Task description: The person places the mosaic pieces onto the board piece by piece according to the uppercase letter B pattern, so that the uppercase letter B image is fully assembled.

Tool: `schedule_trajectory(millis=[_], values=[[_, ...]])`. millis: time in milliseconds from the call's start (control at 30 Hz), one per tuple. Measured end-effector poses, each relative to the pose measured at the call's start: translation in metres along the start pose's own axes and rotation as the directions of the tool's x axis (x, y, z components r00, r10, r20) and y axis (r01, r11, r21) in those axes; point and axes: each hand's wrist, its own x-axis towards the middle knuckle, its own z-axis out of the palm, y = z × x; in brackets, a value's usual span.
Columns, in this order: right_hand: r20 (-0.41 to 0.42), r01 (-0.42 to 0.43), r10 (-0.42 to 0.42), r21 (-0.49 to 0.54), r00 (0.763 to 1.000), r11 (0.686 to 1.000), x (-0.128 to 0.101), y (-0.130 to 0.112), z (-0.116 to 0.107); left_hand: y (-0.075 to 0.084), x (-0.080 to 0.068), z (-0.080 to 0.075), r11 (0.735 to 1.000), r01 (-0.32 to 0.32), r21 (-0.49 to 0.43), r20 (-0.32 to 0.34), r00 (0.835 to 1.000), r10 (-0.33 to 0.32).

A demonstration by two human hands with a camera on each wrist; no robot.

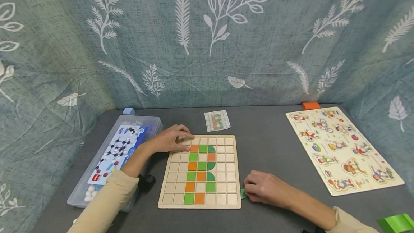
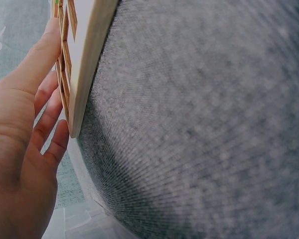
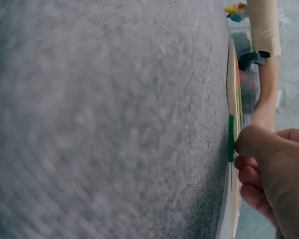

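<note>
Right hand (image 1: 266,188) pinching green tile (image 1: 243,193) beside wooden grid board (image 1: 172,175). Left hand (image 1: 171,140) flat, fingers straight, steadying board corner. Best lifted clear, then lowered square.

A grey felt-covered table (image 1: 268,146) carried everything. A wooden grid board (image 1: 199,172) lay flat near its front middle, with a small pattern card (image 1: 217,120) just behind it. To the left sat a clear plastic box (image 1: 113,161), a small blue block (image 1: 128,111) at its far corner. On the right lay a cartoon peg puzzle board (image 1: 343,150), an orange block (image 1: 311,105) just behind it. A green tile (image 1: 243,193) lay beside the grid board's right edge, and a green object (image 1: 396,223) lay at the front right corner.
</note>
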Motion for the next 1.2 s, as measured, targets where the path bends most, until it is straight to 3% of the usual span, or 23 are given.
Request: schedule_trajectory(millis=[167,333,567,767,967,1200], values=[[0.043,-0.023,0.021,0.034,0.999,0.999,0.0,-0.001,-0.002,0.0,0.001,0.0,1.0,0.0,0.003,-0.003,1.0,0.0],[0.033,-0.065,0.061,0.133,0.998,0.989,-0.004,-0.001,-0.004,0.0,0.002,0.0,1.0,-0.009,0.001,0.0,1.0,0.009],[0.09,-0.024,0.009,0.175,0.996,0.984,0.001,0.0,-0.005,0.0,0.003,-0.003,1.0,-0.007,-0.01,0.002,1.0,0.007],[0.007,0.005,-0.007,0.279,1.0,0.96,0.004,0.004,-0.001,0.0,0.003,-0.005,1.0,0.005,0.001,0.02,1.0,-0.005],[-0.029,0.052,-0.046,0.274,0.999,0.96,0.03,-0.004,0.008,0.0,0.001,-0.006,1.0,0.004,0.001,0.003,1.0,-0.004],[0.082,0.086,-0.105,0.207,0.991,0.974,0.069,-0.02,0.029,-0.001,0.0,-0.003,1.0,0.006,-0.006,0.016,1.0,-0.006]])
